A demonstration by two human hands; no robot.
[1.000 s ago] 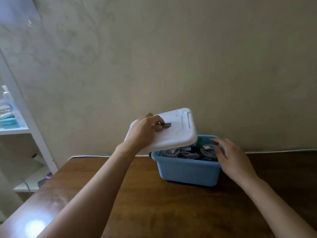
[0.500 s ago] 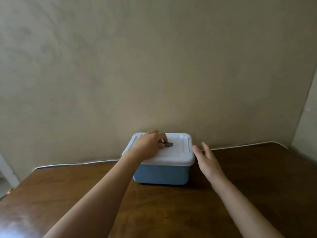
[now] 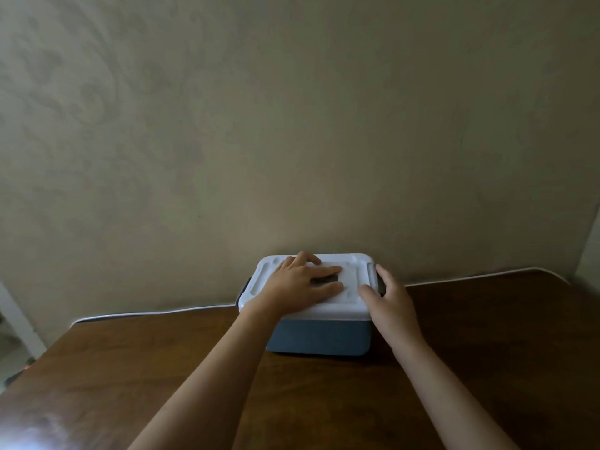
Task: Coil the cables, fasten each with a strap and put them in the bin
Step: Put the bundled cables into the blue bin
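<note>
The blue bin [image 3: 319, 337] stands on the brown table against the wall, closed by its white lid [image 3: 352, 271]. My left hand [image 3: 300, 284] lies flat on the lid with fingers spread, pressing down over the dark handle [image 3: 326, 280] in the lid's middle. My right hand [image 3: 388, 300] is at the bin's right end, fingers on the dark side latch [image 3: 380, 280] and thumb on the lid's edge. The cables inside are hidden under the lid.
A white cord [image 3: 487, 276] runs along the back edge of the wooden table [image 3: 487, 368] where it meets the beige wall. A white shelf frame [image 3: 19, 319] shows at the far left edge.
The lid went from tilted above the open bin to seated on it. My left hand let go of the handle and flattened on the lid; my right hand moved onto the right latch.
</note>
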